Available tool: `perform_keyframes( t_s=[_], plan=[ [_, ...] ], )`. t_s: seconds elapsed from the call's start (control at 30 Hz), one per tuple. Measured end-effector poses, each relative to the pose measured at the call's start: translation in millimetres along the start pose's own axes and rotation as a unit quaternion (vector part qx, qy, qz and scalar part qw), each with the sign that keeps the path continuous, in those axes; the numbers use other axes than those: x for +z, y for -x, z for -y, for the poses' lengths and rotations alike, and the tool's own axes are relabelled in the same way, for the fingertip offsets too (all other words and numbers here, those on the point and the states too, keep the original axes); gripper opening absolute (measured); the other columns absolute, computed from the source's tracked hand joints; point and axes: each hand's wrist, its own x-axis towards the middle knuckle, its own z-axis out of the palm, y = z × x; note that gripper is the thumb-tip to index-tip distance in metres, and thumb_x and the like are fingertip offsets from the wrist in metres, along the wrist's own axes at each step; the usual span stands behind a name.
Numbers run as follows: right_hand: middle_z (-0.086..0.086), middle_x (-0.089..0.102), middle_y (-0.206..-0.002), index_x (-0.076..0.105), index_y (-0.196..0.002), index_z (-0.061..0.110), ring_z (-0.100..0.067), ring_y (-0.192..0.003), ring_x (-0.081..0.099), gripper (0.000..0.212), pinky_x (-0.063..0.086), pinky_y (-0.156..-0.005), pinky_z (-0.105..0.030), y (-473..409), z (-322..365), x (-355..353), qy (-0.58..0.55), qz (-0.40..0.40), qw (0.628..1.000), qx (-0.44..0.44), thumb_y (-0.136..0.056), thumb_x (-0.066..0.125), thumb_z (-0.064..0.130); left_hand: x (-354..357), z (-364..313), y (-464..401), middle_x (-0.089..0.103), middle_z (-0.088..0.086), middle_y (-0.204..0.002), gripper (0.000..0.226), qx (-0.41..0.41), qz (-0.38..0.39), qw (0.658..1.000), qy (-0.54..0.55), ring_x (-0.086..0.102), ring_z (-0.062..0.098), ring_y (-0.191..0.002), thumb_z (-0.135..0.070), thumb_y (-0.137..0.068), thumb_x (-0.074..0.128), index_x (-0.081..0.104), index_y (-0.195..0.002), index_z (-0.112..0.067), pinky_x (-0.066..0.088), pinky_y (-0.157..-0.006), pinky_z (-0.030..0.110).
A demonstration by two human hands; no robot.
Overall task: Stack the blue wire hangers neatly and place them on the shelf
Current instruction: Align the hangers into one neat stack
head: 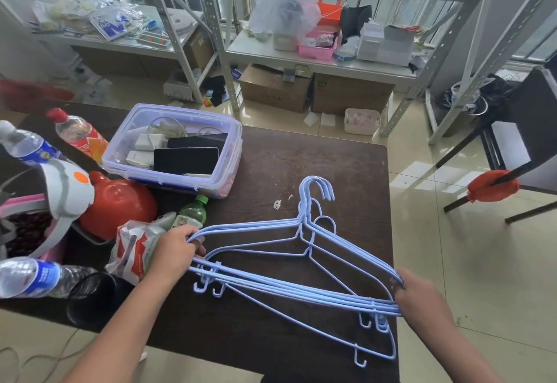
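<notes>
Blue wire hangers bunched over dark table, each hand's grip clasping one end, shelving beyond

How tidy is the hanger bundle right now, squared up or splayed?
Splayed. The blue wire hangers are held at both ends by the left hand and right hand, but hooks and bottom bars fan apart.

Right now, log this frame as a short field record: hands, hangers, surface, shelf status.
left hand: gripping the left ends of the blue wire hangers
right hand: gripping their right ends
hangers: bunched, hooks only partly aligned, one lying lower and askew
surface: dark table
shelf: behind the table, no hangers on it yet
</notes>
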Motion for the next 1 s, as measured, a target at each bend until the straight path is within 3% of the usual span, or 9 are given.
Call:
perform_keyframes(
  t_s=[0.2,0.33,0.5,0.67,0.77,0.87,1.0],
  plan=[
    [-0.002,0.052,-0.061,0.044,-0.067,0.015,-0.019,-0.055,0.05,0.023,0.039,-0.048,-0.031,6,2,19,-0.004,-0.019,1.0,0.002,-0.09,0.046,0.012,8,20,4,0.069,0.008,-0.064,0.017,-0.05,-0.001,0.997,-0.05,0.066,0.021,-0.06,-0.009,-0.084,0.066,0.061,-0.07,-0.016,0.052,-0.056,0.031],
    [-0.007,0.052,-0.062,0.043,-0.066,0.014,-0.022,-0.057,0.049,0.024,0.044,-0.054,-0.038,7,3,29,-0.05,-0.002,0.998,0.031,-0.086,0.044,0.001,19,29,4,0.066,0.005,-0.072,0.014,-0.089,-0.004,0.992,-0.091,0.065,0.017,-0.062,-0.016,-0.081,0.072,0.059,-0.085,-0.017,0.052,-0.054,0.028],
    [-0.008,0.056,-0.063,0.044,-0.076,0.015,-0.022,-0.055,0.05,0.017,0.035,-0.047,-0.032,7,5,31,-0.081,0.009,0.995,0.058,-0.089,0.054,0.02,29,36,-2,0.062,0.007,-0.07,0.012,-0.128,0.043,0.98,-0.144,0.064,0.026,-0.065,-0.021,-0.081,0.071,0.068,-0.082,-0.009,0.057,-0.06,0.034],
    [-0.006,0.055,-0.061,0.048,-0.068,0.013,-0.019,-0.056,0.05,0.025,0.035,-0.049,-0.03,-2,4,30,-0.039,0.023,0.998,0.053,-0.091,0.053,0.021,38,41,-5,0.053,0.001,-0.061,0.008,-0.121,0.019,0.98,-0.155,0.057,0.022,-0.065,-0.016,-0.085,0.066,0.069,-0.081,-0.01,0.045,-0.057,0.028],
    [-0.007,0.055,-0.062,0.049,-0.069,0.012,-0.019,-0.057,0.05,0.025,0.034,-0.047,-0.028,-3,4,27,-0.03,0.032,0.998,0.054,-0.092,0.051,0.023,42,44,-4,0.063,0.008,-0.077,0.006,-0.137,-0.01,0.978,-0.155,0.064,0.028,-0.073,-0.013,-0.083,0.067,0.066,-0.087,-0.008,0.055,-0.063,0.031],
    [-0.007,0.056,-0.061,0.052,-0.068,0.01,-0.021,-0.058,0.052,0.024,0.035,-0.049,-0.029,-1,4,23,-0.031,0.034,0.998,0.051,-0.089,0.055,0.022,45,44,-1,0.065,0.015,-0.099,0.018,-0.145,-0.014,0.973,-0.179,0.065,0.033,-0.091,-0.016,-0.085,0.066,0.063,-0.098,-0.004,0.05,-0.065,0.031],
    [-0.007,0.056,-0.057,0.051,-0.062,0.011,-0.023,-0.057,0.052,0.024,0.036,-0.05,-0.029,3,5,22,-0.031,0.035,0.998,0.04,-0.083,0.061,0.018,43,46,-3,0.066,0.014,-0.093,0.013,-0.161,0.008,0.976,-0.146,0.066,0.031,-0.083,-0.016,-0.086,0.066,0.063,-0.094,-0.006,0.057,-0.066,0.036]
  ],
)
